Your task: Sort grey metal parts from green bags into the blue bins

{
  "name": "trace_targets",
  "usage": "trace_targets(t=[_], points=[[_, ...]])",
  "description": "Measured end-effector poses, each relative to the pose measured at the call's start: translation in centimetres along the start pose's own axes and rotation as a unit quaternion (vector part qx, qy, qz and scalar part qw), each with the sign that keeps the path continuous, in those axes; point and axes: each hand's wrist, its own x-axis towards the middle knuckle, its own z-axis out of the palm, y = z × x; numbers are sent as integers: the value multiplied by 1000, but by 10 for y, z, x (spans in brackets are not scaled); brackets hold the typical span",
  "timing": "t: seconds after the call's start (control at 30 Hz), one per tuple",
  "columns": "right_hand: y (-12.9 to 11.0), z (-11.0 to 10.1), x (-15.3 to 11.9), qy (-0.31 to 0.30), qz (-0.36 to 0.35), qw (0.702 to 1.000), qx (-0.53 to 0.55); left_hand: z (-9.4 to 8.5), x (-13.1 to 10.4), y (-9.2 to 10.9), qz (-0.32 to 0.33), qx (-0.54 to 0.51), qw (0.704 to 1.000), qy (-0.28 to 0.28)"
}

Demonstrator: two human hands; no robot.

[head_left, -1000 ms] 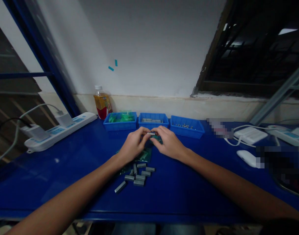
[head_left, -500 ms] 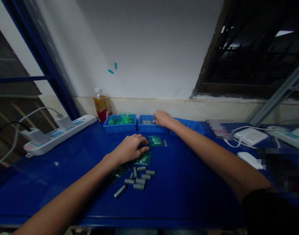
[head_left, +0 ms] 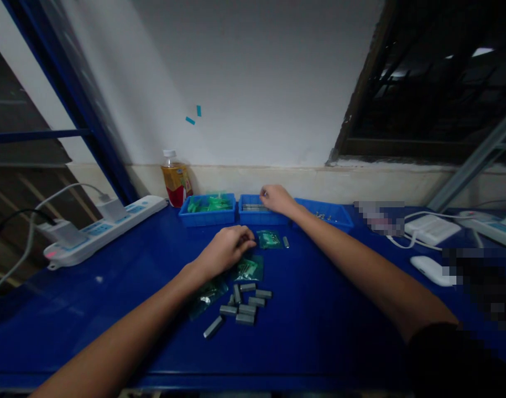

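My right hand (head_left: 278, 200) is over the middle blue bin (head_left: 264, 219), its fingertips pinched together. Thin metal rods (head_left: 253, 208) lie in that bin; what the fingertips hold, if anything, is too small to make out. My left hand (head_left: 230, 247) hovers low over the table, fingers curled toward the thumb, with any content hidden. Just right of it is a small green plastic bag (head_left: 270, 239) with small parts inside. A second green bag (head_left: 249, 268) lies below the hand, and a third bag (head_left: 209, 296) is partly under the left forearm.
Several grey metal blocks (head_left: 246, 310) are scattered in front of the bags. A single small metal piece (head_left: 286, 242) lies apart. Beside the middle bin stand a left bin (head_left: 207, 220) of green bags and a right bin (head_left: 338, 219). A bottle (head_left: 176, 179) and power strip (head_left: 107, 229) are left.
My left hand has lifted slightly off the bag below it, and its fingers have curled in. My right hand stays at the middle bin, its fingertips slightly higher. The view has shifted a little.
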Motion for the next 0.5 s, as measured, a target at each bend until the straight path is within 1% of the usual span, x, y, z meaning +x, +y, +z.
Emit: trace_targets(t=[0.03,0.07,0.1,0.13,0.2,0.27,0.3,0.37,0.5], points=[[-3,-1,-15,22,-8,1000,17,0,1,0,-10,-41,999,10],[-7,-1,-33,72,-28,995,68,0,2,1,-23,-90,995,21],[-11,-1,-53,113,-60,985,117,1,3,3,-37,-145,988,32],[-15,1,-74,135,-94,973,160,3,3,4,-48,-203,977,42],[-24,4,-114,156,-140,951,228,7,4,10,-58,-304,950,44],[-30,6,-142,160,-163,941,249,10,3,16,-49,-359,932,17],[-32,7,-150,164,-169,939,250,12,2,19,-42,-368,929,3],[-35,7,-157,168,-171,939,248,13,1,22,-33,-366,930,-10],[-34,7,-151,172,-144,936,272,14,0,19,-25,-344,939,6]])
